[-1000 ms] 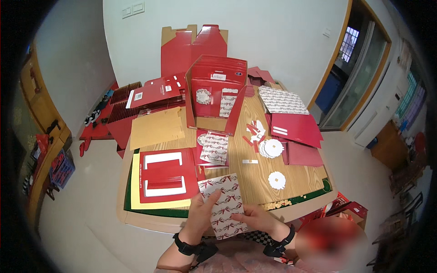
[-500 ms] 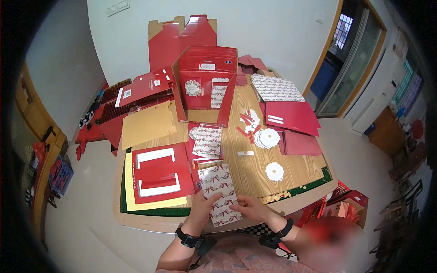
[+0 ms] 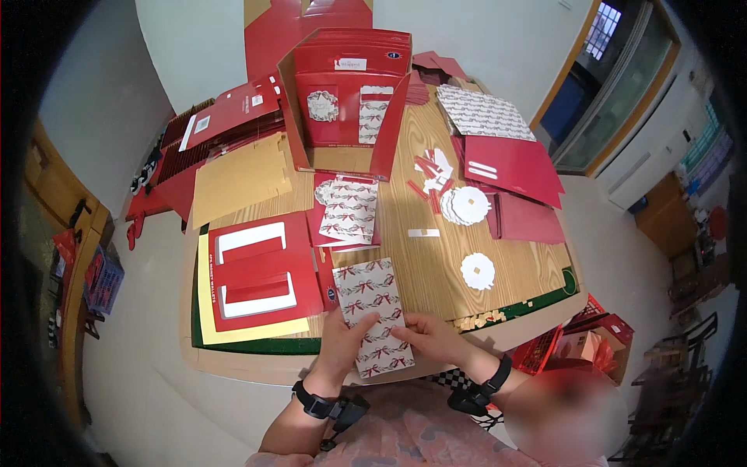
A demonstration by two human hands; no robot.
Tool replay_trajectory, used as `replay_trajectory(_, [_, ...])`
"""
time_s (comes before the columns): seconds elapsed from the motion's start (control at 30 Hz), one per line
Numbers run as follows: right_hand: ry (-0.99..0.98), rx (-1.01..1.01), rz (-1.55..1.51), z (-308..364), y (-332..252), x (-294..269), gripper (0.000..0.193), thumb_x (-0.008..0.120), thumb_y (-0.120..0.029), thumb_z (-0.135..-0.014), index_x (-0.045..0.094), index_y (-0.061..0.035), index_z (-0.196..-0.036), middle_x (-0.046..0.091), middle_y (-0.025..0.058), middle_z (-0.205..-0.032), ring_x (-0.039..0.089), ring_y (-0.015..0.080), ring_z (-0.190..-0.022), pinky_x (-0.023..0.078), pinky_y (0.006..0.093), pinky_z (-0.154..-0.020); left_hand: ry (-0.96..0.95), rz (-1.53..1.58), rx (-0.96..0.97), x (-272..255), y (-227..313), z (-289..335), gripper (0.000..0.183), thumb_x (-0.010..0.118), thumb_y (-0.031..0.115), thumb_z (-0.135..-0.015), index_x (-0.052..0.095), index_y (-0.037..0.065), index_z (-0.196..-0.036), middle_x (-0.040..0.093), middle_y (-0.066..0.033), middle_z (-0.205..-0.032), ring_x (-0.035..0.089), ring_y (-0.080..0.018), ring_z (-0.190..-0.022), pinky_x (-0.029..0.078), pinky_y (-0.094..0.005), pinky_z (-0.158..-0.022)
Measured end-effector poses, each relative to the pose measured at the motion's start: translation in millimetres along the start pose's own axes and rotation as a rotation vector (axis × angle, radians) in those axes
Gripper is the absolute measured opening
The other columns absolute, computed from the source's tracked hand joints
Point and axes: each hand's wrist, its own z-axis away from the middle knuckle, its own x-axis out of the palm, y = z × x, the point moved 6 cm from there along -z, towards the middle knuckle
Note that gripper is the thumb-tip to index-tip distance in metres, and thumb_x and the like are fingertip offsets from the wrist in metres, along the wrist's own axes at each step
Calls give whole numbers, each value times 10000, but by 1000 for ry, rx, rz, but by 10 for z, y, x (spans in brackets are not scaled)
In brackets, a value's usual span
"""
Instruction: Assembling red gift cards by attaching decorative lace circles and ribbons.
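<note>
Between my two hands is a tall white card wallet patterned with red bows and green sprigs, held near the table's front edge. My left hand grips its left side, thumb on the face. At its right edge my right hand pinches it with thumb and fingers. Just beyond lies another patterned wallet on red card pieces, with part of a scalloped tag beside it. To the left, a red cardboard sleeve with two cut-out windows rests on a yellow sheet.
An open red display box stands at the back. On the right are a stack of scalloped white tags, a single tag, a white strip, red envelopes and patterned sheets. Small tan pieces line the front edge.
The view has tipped down slightly, so the table things sit higher. Both hands keep hold of the patterned wallet, which stands a little more upright.
</note>
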Motion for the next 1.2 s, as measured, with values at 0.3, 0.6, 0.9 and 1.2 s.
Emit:
replay_trajectory(0.3, [473, -340, 596, 219, -794, -763, 138, 600, -145, -834, 609, -26, -903, 596, 66, -714, 559, 117, -638, 454, 254, -592, 15, -31, 48, -2, 136, 42, 367, 582, -11, -796, 482, -40, -1148, 589, -119, -1066, 569, -149, -947, 463, -281, -822])
replay_trajectory(0.6, [587, -334, 1278, -387, -1265, -1216, 155, 635, -75, -732, 566, -28, -863, 562, 153, -851, 561, 326, -841, 450, 410, -722, 130, -420, 454, 137, 465, 114, 483, 582, -36, -773, 473, 9, -1242, 565, -118, -1125, 537, -134, -1001, 428, -263, -865])
replay_trajectory(0.9, [451, -707, 1129, 343, -1471, -254, 216, 675, -69, -692, 580, -44, -885, 549, 127, -806, 558, 296, -762, 458, 360, -670, -20, -473, 316, 117, 393, 128, 168, 590, 88, -835, 653, -7, -959, 671, -113, -829, 602, -114, -762, 457, -242, -686])
replay_trajectory(1.2, [499, -837, 1174, 603, -1300, 133, 210, 705, -57, -683, 586, -49, -856, 559, 95, -816, 553, 267, -778, 451, 339, -654, -68, -365, 114, 198, 301, 125, 169, 597, 123, -842, 653, -29, -892, 656, -46, -730, 556, -52, -670, 444, -206, -586])
